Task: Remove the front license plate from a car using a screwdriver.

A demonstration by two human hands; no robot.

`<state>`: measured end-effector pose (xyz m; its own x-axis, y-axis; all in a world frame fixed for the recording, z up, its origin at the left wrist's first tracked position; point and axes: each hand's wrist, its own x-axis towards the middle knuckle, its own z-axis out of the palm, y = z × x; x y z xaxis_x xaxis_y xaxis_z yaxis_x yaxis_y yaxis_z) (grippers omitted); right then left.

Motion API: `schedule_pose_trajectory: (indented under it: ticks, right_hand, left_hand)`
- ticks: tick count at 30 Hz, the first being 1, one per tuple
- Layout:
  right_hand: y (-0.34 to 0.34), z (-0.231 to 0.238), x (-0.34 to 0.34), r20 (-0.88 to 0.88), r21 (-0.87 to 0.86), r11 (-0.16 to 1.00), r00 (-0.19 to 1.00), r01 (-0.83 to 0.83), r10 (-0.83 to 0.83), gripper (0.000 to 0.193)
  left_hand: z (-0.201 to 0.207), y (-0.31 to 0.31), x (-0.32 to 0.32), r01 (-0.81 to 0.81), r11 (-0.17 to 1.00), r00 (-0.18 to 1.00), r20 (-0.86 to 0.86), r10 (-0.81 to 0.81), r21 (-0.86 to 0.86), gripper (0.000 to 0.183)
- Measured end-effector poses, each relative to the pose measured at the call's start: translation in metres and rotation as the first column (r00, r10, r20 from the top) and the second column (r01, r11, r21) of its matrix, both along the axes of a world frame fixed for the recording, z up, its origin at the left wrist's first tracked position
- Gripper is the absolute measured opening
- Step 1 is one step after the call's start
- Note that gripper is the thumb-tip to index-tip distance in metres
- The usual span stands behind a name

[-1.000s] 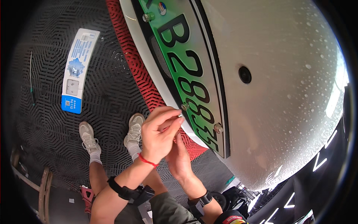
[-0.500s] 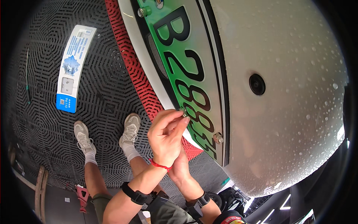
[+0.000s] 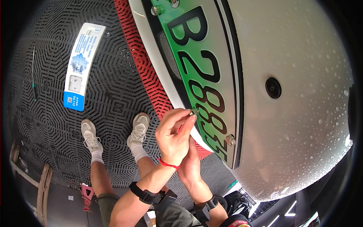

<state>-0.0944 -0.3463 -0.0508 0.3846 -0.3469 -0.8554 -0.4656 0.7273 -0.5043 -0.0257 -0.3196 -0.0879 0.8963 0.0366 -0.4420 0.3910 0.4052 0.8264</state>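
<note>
A green-and-white license plate [image 3: 223, 87] with dark characters is on the rear of a pale car [image 3: 287, 125]. At the plate's lower edge, the thumb and forefinger of my left hand [image 3: 174, 134] pinch a small metal screw cap [image 3: 193, 112]. A red cord circles this wrist. My right hand [image 3: 190, 164] is lower and partly behind the left, close to the bumper edge; its fingertips are hidden. Similar round metal screw caps show at the plate's upper-left corner [image 3: 155, 10] and by its right end [image 3: 230, 140].
A long white-and-blue card [image 3: 81, 62] with a window holding small pieces lies on the dark grated floor [image 3: 113, 90]. Left of it is a thin screwdriver [image 3: 34, 75] with a green-and-black handle. A red floor strip [image 3: 145, 68] runs beside the bumper. A round black camera [image 3: 273, 87] protrudes from the car.
The view has shifted, so plate and car appear farther right. My left hand still pinches at the plate's lower edge; more of my right hand shows below it.
</note>
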Motion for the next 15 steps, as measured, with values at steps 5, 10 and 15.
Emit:
schedule_pose_trajectory:
  ticks: [5, 10, 15]
  right_hand:
    - [0.0, -0.001, -0.001, 0.006, -0.049, 0.999, 1.0, -0.015, 0.016, 0.049]
    - [0.002, -0.003, -0.002, 0.002, -0.109, 0.994, 0.999, -0.033, 0.033, 0.048]
    - [0.005, -0.003, -0.002, -0.035, -0.2, 0.974, 0.995, -0.102, 0.097, 0.045]
  left_hand:
    - [-0.008, -0.001, -0.004, 0.029, 0.999, 0.999, -0.02, -0.03, -0.032, 0.021]
    - [-0.012, -0.004, -0.001, 0.009, 0.999, 1.0, -0.014, -0.01, -0.04, 0.02]
    - [-0.013, -0.009, -0.003, -0.042, 0.999, 0.998, 0.056, 0.041, 0.013, 0.02]
